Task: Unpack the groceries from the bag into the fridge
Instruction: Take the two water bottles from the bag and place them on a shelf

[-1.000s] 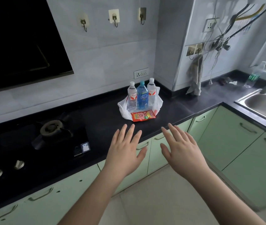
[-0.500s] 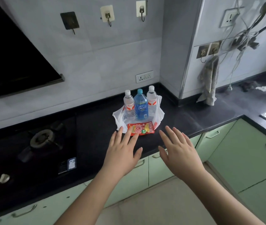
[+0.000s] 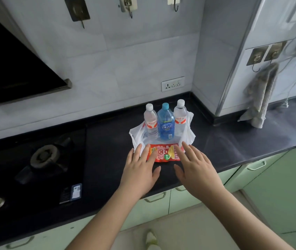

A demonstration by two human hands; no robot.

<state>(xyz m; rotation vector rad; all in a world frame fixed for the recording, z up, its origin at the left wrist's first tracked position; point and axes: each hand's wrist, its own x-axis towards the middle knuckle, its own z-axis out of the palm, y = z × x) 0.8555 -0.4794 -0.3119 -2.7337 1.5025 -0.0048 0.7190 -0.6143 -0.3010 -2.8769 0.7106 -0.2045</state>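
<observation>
A white plastic bag lies spread open on the black counter. Three bottles stand in it: a clear one with an orange label, a blue one and another clear one. A red snack packet lies flat at the bag's front edge. My left hand is open, palm down, with its fingertips over the packet's left end. My right hand is open too, fingers over the packet's right end. No fridge is in view.
A gas hob fills the counter's left part, under a black range hood. A wall socket sits behind the bag. A grey cloth hangs from a hook at the right. Green cabinet doors run below the counter.
The view has closed in on the counter. Both open hands have moved forward from in front of the counter edge to over the red packet's two ends.
</observation>
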